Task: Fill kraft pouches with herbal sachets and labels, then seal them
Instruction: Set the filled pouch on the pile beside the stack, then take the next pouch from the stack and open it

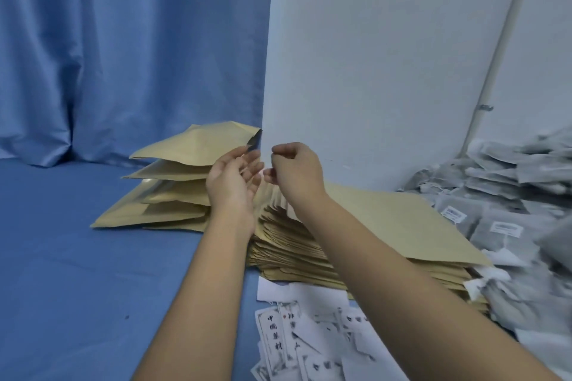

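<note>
White printed paper labels (291,337) are lying nearest you. Your left hand (232,179) is spreading its fingers beside the tan kraft-paper pouches (185,145). Your right hand (295,168) is curling its fingers; I cannot tell whether they are pinching anything.

The grey sachets (510,195) are blurry and run off the right edge. The labels (309,343) are cut off at the bottom, with print too small to read. I cannot tell if the right hand (295,168) pinches anything.

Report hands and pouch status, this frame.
Left hand open beside top tan kraft paper pouch, mouth unsealed. Right hand curled, grip unclear. Grey sachets right, white printed labels near; nothing blocking.
</note>
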Tool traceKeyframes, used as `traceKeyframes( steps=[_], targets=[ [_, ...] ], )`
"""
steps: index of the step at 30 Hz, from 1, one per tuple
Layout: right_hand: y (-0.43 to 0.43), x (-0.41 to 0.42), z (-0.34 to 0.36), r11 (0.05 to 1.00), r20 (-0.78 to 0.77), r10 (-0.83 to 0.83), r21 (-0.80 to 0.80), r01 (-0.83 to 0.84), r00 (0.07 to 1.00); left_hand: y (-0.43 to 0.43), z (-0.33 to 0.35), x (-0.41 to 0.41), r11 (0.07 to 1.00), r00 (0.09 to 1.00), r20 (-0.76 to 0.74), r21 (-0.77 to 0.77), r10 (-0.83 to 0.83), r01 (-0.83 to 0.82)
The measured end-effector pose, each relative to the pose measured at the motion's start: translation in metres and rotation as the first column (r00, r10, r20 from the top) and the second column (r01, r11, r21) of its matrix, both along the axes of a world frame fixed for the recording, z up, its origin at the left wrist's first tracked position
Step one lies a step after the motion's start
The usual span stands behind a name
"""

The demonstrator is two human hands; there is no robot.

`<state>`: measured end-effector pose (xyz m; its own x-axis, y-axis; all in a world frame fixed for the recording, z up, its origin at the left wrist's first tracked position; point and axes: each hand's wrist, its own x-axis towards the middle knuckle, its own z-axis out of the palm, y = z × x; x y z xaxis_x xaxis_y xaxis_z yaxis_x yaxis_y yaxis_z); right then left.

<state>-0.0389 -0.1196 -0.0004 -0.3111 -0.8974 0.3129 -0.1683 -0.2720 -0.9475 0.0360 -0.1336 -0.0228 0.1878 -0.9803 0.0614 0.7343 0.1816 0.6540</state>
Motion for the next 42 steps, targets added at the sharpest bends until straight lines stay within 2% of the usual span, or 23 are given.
traceKeyframes(
  steps=[1,3,5,6,7,8,11,13,15,16,19,22,25,27,29,31,34,36,38,39,41,42],
  targets=[
    [0.011,-0.011,-0.003,0.997,-0.182,-0.064,-0.046,0.057,0.981,0.010,0.000,-0.008,1.000,0.999,0.032,0.005,0.002,-0.002],
    [0.031,-0.035,-0.012,0.992,-0.495,-0.124,-0.090,0.090,0.860,0.028,-0.005,-0.026,1.000,0.998,0.054,0.009,-0.019,0.018],
    [0.049,-0.058,-0.023,0.991,-0.758,-0.136,-0.096,0.096,0.638,0.045,-0.011,-0.043,0.999,0.997,0.057,0.023,-0.043,0.042],
    [0.056,-0.069,-0.030,0.992,-0.839,-0.121,-0.079,0.101,0.531,0.053,-0.015,-0.050,0.998,0.998,0.038,0.032,-0.057,0.056],
    [0.062,-0.079,-0.037,0.992,-0.880,-0.094,-0.045,0.116,0.466,0.061,-0.019,-0.057,0.997,0.997,0.003,0.041,-0.072,0.072],
    [0.068,-0.089,-0.045,0.991,-0.890,-0.047,0.017,0.136,0.453,0.068,-0.023,-0.062,0.995,0.996,-0.036,0.047,-0.086,0.088],
    [0.082,-0.113,-0.066,0.972,-0.859,0.075,0.176,0.154,0.506,0.086,-0.036,-0.073,0.990,0.990,-0.104,0.087,-0.099,0.108],
    [0.091,-0.124,-0.077,0.975,-0.892,0.078,0.162,0.153,0.444,0.095,-0.045,-0.080,0.984,0.992,-0.097,0.149,-0.087,0.101],
    [0.096,-0.131,-0.086,0.983,-0.931,-0.005,0.061,0.171,0.364,0.099,-0.053,-0.085,0.974,0.994,-0.089,0.207,-0.071,0.088],
    [0.098,-0.133,-0.090,0.982,-0.928,-0.063,0.007,0.187,0.368,0.100,-0.056,-0.087,0.972,0.993,-0.098,0.219,-0.068,0.088],
    [0.101,-0.137,-0.095,0.960,-0.829,-0.243,-0.132,0.247,0.503,0.103,-0.060,-0.088,0.973,0.993,-0.092,0.211,-0.078,0.096],
    [0.107,-0.137,-0.096,0.929,-0.709,-0.364,-0.230,0.290,0.604,0.106,-0.058,-0.090,0.960,0.994,0.045,0.265,-0.101,0.086],
    [0.116,-0.131,-0.098,0.940,-0.543,-0.328,-0.271,0.208,0.773,0.106,-0.052,-0.089,0.957,0.974,0.152,0.263,-0.169,0.125],
    [0.120,-0.126,-0.101,0.938,-0.501,-0.306,-0.304,0.166,0.810,0.105,-0.049,-0.087,0.962,0.966,0.188,0.239,-0.179,0.132],
    [0.122,-0.123,-0.106,0.937,-0.500,-0.303,-0.312,0.157,0.812,0.107,-0.047,-0.087,0.978,0.933,0.346,0.209,-0.100,0.027],
    [0.124,-0.121,-0.109,0.945,-0.491,-0.293,-0.281,0.170,0.820,0.109,-0.049,-0.090,0.988,0.868,0.494,0.095,0.057,-0.120],
    [0.129,-0.119,-0.110,0.947,-0.397,-0.295,-0.243,0.211,0.869,0.112,-0.050,-0.097,0.969,0.808,0.535,-0.154,0.246,-0.193],
    [0.133,-0.119,-0.106,0.961,-0.286,-0.260,-0.174,0.217,0.922,0.116,-0.048,-0.103,0.916,0.751,0.552,-0.360,0.364,-0.180],
    [0.134,-0.120,-0.101,0.974,-0.119,-0.207,-0.122,0.192,0.971,0.122,-0.046,-0.108,0.813,0.648,0.599,-0.579,0.471,-0.056],
    [0.134,-0.121,-0.098,0.980,-0.015,-0.171,-0.106,0.168,0.985,0.123,-0.046,-0.110,0.757,0.536,0.652,-0.652,0.537,0.035],
    [0.134,-0.121,-0.091,0.991,0.240,-0.072,-0.091,0.097,0.968,0.122,-0.048,-0.111,0.700,0.197,0.738,-0.675,0.646,0.235],
    [0.135,-0.121,-0.087,0.993,0.375,-0.017,-0.100,0.059,0.927,0.121,-0.050,-0.112,0.721,0.049,0.768,-0.619,0.638,0.311]
  ],
)
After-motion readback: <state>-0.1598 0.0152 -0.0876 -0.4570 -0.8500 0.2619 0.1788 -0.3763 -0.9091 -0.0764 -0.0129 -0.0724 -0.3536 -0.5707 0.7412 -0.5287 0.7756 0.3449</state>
